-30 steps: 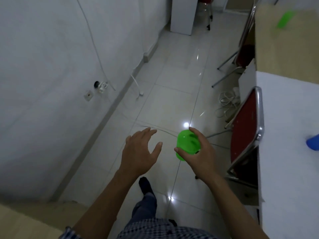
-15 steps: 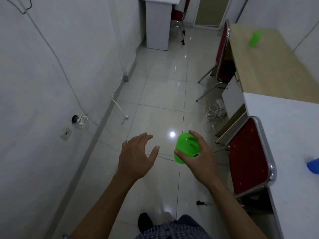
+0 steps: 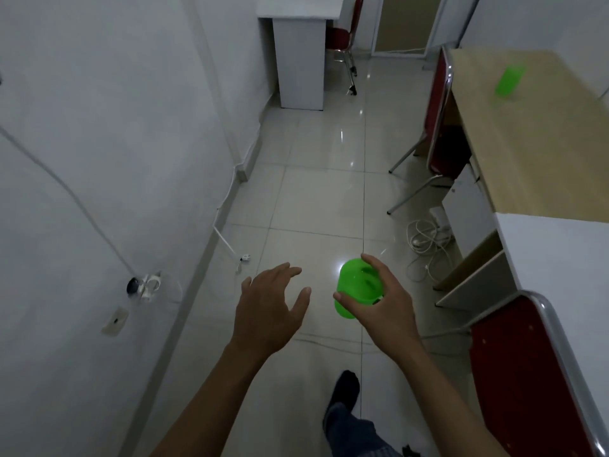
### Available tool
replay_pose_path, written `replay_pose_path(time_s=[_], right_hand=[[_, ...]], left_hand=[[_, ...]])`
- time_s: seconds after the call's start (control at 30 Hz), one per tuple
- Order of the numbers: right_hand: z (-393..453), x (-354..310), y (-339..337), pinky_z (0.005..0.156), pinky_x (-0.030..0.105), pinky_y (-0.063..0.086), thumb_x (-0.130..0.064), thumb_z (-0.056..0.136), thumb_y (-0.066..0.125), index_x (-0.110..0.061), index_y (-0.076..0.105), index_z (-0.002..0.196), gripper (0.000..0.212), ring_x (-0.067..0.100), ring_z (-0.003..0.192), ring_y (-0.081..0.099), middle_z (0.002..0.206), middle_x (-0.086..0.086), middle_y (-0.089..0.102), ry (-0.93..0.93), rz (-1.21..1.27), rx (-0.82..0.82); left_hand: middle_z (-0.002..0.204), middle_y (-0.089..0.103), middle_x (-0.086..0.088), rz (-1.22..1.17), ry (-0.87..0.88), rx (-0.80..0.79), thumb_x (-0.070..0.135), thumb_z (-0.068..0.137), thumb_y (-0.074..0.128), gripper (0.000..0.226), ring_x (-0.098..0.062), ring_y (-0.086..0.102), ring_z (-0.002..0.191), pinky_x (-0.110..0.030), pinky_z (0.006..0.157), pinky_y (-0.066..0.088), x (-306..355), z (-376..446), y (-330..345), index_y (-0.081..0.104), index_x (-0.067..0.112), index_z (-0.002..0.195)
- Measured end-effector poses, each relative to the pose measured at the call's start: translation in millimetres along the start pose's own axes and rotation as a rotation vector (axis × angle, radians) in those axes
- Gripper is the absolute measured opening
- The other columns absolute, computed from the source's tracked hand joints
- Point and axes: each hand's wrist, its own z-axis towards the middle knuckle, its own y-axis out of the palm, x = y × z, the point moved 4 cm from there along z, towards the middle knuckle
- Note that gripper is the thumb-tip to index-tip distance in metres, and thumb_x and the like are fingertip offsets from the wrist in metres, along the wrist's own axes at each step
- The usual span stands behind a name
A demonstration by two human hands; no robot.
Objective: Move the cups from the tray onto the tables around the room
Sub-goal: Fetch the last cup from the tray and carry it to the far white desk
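My right hand (image 3: pixel 384 311) grips a green cup (image 3: pixel 357 286) by its rim and side, its mouth facing up toward me, held over the tiled floor. To its left my left hand (image 3: pixel 268 308) hangs with fingers spread and nothing in it, apart from the cup. A second green cup (image 3: pixel 509 81) stands on the wooden table (image 3: pixel 527 153) at the far right. No tray is in view.
A white table (image 3: pixel 566 275) runs along the right with a red chair (image 3: pixel 527 374) pushed against it. Another red chair (image 3: pixel 436 110) stands by the wooden table. A white desk (image 3: pixel 298 54) is at the far end. Cables (image 3: pixel 425 242) lie on the floor. A wall is on the left.
The view has lifted and moved forward down the aisle, bringing the far desk and wooden table closer. My foot has stepped forward. Both hands keep their pose, the right still holding the cup.
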Motion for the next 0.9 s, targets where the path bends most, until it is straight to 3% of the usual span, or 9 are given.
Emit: replay_pose_path(time_s=[0.13,0.3,0.57,0.9], right_hand=[[68.8,2.8,-10.1,0.092,0.019,0.046,-0.063,0.062,0.083,-0.05,0.051,0.135,0.08,-0.012,0.115,0.051,0.125,-0.036,0.053,-0.024,-0.024,-0.014],[146.5,11.1,-30.3,0.092,0.016,0.043,-0.062,0.065,0.083,-0.05,0.049,0.136,0.08,-0.017,0.117,0.047,0.127,-0.041,0.049,-0.044,-0.056,-0.036],[249.2,21.5,-39.3,0.086,0.009,0.038,-0.064,0.067,0.081,-0.048,0.047,0.139,0.081,-0.022,0.114,0.044,0.122,-0.049,0.044,-0.047,-0.057,-0.026],[410.2,37.7,-19.8,0.096,0.029,0.05,-0.063,0.063,0.084,-0.052,0.049,0.136,0.081,-0.01,0.118,0.051,0.126,-0.041,0.051,0.005,-0.064,0.019]], left_hand=[[0.138,0.061,0.003,0.032,0.003,-0.013,0.05,0.092,0.06,0.045,-0.018,0.054,0.13,-0.049,0.111,0.036,12.5,71.6,17.0,0.061,0.026,0.131],[0.144,0.056,0.002,0.052,-0.018,-0.049,0.055,0.093,0.056,0.051,-0.02,0.051,0.134,-0.055,0.114,0.032,33.6,145.4,38.2,0.056,0.027,0.135],[0.148,0.052,-0.002,0.066,-0.01,-0.065,0.055,0.093,0.056,0.055,-0.021,0.046,0.137,-0.05,0.116,0.027,42.7,248.7,57.9,0.055,0.025,0.139],[0.151,0.048,0.0,0.041,0.045,-0.117,0.057,0.092,0.054,0.056,-0.019,0.043,0.139,-0.052,0.115,0.029,22.8,425.8,94.8,0.054,0.027,0.14]])
